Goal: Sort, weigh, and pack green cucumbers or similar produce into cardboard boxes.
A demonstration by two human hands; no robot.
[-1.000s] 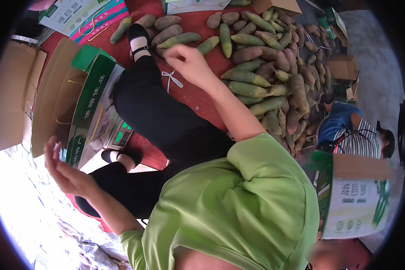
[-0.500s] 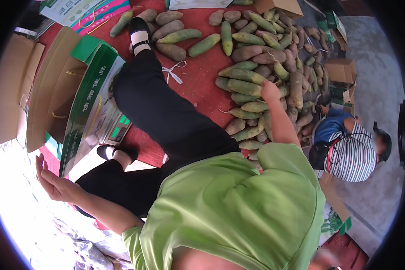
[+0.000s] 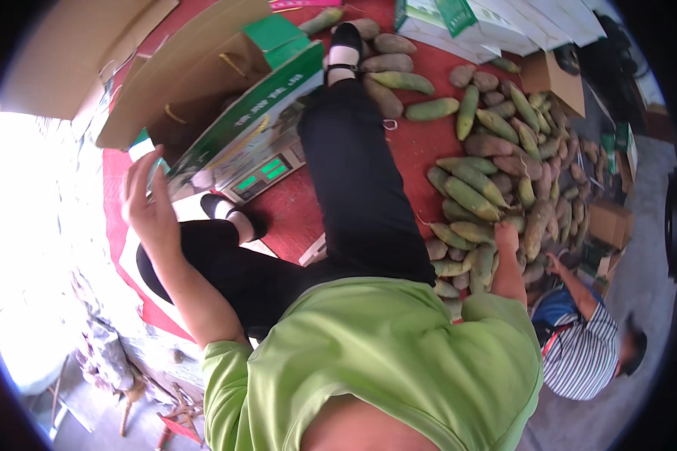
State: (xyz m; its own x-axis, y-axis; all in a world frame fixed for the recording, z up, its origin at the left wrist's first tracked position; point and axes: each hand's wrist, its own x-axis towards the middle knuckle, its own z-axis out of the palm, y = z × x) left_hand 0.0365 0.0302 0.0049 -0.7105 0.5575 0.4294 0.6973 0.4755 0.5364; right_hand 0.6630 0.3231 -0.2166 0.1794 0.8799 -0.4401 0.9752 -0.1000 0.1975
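My right hand [image 3: 507, 237] is closed at the tip of a long green radish [image 3: 471, 198], which lies on the pile. Several green radishes surround it, with brownish-red roots [image 3: 538, 228] beside them. My left hand [image 3: 149, 201] is raised with its fingers apart, holding nothing. It is nearest to an upright green and white carton [image 3: 237, 120], whose brown flaps stand open. Under the carton is a weighing scale [image 3: 267, 173] with green lit displays. What the carton holds is hidden.
A person in a striped shirt [image 3: 579, 353] crouches at the right, one hand reaching to the pile. Brown cartons [image 3: 608, 225] stand beyond the roots, and white boxes [image 3: 451, 26] at the back. My legs straddle the red ground cover [image 3: 410, 146]. Loose roots lie by my far shoe.
The view has turned, shifting the scene. My left hand has lifted, its fingers now upward beside the carton. My right hand stays at the same radish. The other person's arm now reaches to the pile.
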